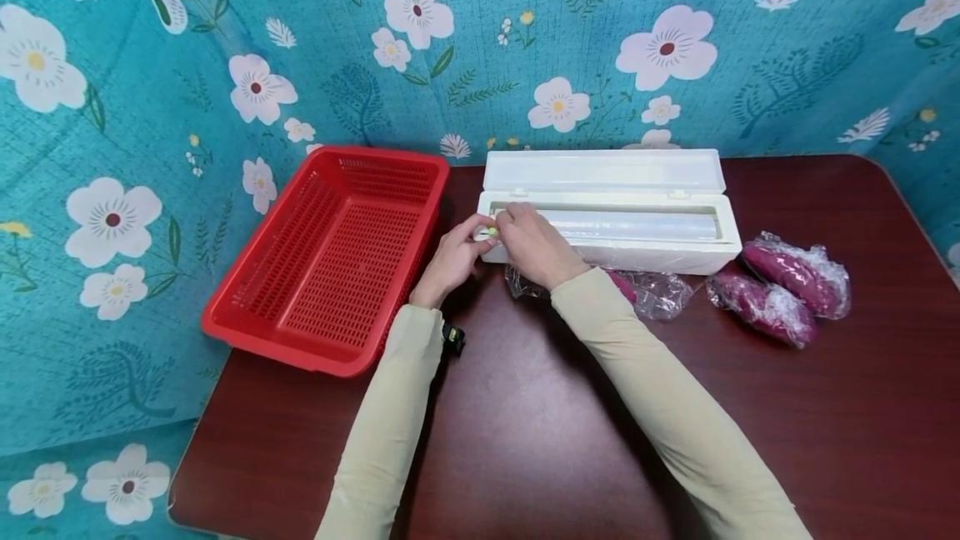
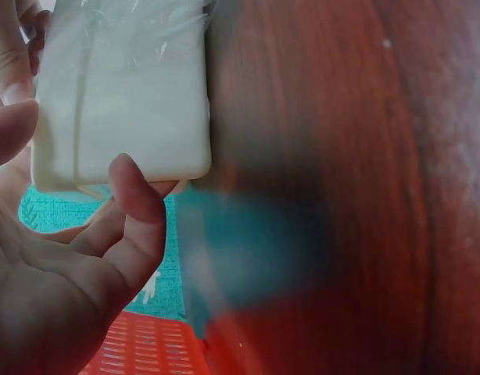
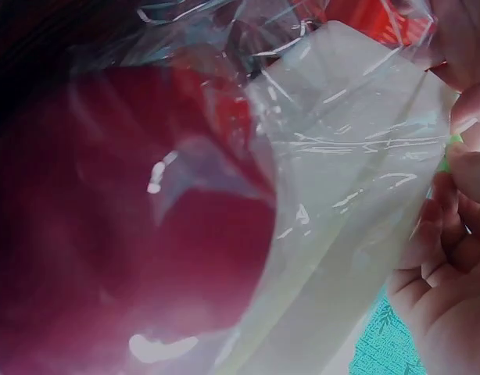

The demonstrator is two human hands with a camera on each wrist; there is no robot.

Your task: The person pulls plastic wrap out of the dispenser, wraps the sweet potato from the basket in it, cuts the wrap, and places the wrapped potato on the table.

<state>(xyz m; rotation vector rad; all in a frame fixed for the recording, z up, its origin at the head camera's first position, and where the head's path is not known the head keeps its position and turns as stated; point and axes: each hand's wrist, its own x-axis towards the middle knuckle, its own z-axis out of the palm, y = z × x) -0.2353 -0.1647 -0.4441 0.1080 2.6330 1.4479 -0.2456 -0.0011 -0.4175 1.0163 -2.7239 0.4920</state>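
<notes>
An open white cling film box (image 1: 637, 258) holds a film roll (image 1: 637, 225), its lid (image 1: 600, 170) tipped back. At the box's left end, my left hand (image 1: 448, 261) has thumb and index finger around a small white and yellow-green piece (image 1: 492, 231); in the left wrist view a curled finger (image 2: 138, 191) lies by the box end. Reaching over the front rim, my right hand (image 1: 536, 242) has bent fingers that meet the left at this piece. Clear film (image 3: 342, 144) hangs down the box front. A film-covered purple vegetable (image 3: 146, 226) lies before the box, partly hidden by my right arm.
Two purple vegetables in film, one (image 1: 795, 273) behind the other (image 1: 765, 307), lie right of the box. A red slotted basket (image 1: 326, 357) stands to the left. Behind the dark wooden table (image 1: 510, 440) hangs a flowered blue curtain (image 1: 495, 48).
</notes>
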